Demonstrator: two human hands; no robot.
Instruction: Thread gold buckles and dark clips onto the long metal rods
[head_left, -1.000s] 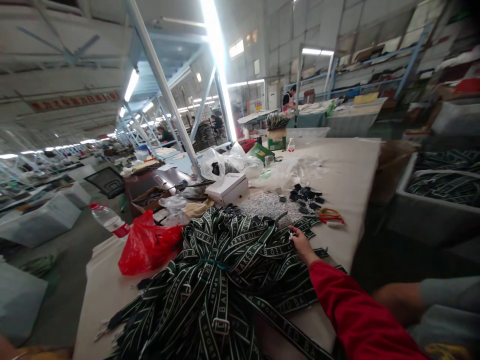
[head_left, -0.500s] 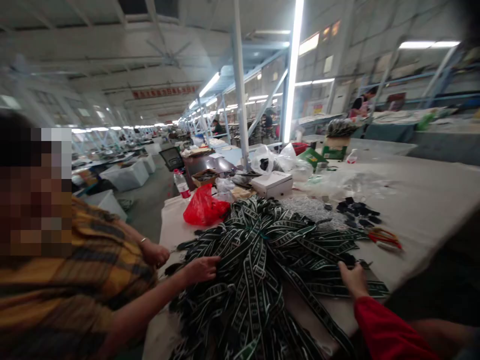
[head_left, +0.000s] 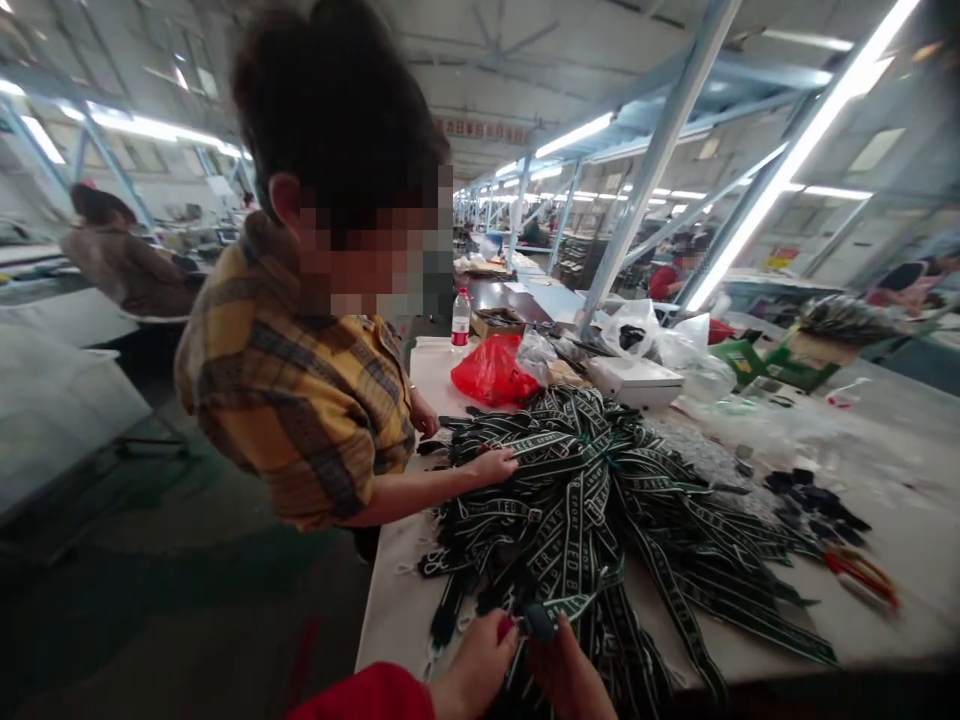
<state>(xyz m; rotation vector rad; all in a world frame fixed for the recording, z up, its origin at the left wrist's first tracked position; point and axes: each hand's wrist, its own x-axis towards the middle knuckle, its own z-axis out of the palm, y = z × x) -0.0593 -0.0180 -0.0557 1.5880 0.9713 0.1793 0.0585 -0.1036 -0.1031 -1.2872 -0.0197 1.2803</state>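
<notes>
A big heap of dark green and white lettered straps covers the white table. At the near edge my left hand, in a red sleeve, and my right hand are closed together. Both pinch a small dark clip at the end of one strap. A person in a yellow plaid shirt stands at the table's left side. That person's hand rests on the heap.
Behind the heap lie a red plastic bag, a white box, a water bottle and clear bags. Small dark pieces and red-handled scissors lie to the right. Metal posts rise behind; other workers sit farther off.
The view has swung left, bringing the person in plaid fully into sight. My right hand left the strap on the right; both hands now meet on a clip at the near edge.
</notes>
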